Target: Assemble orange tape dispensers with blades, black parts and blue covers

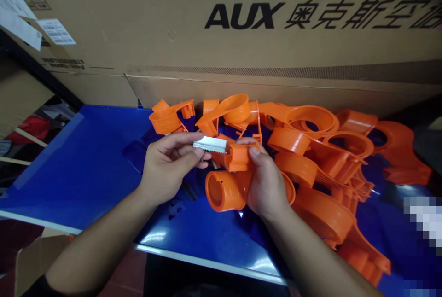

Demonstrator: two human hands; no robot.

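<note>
Between thumb and fingers, my left hand (169, 163) pinches a flat silver metal blade (210, 144) with a toothed lower edge. Its right end is close to an orange plastic tape dispenser (226, 191), which my right hand (267, 177) grips by the body. The dispenser's squared end (240, 158) faces the blade, and its round hub points down and toward me. Whether blade and plastic touch, I cannot tell. Fingers of my right hand are partly hidden behind the dispenser.
Several more orange dispensers (312, 119) lie heaped behind and to the right on the blue table (103, 149). A large cardboard box (155, 20) marked AUX stands along the back. The table's pale front edge (207, 262) runs below my forearms. Dark blue pieces (176, 209) lie near the middle.
</note>
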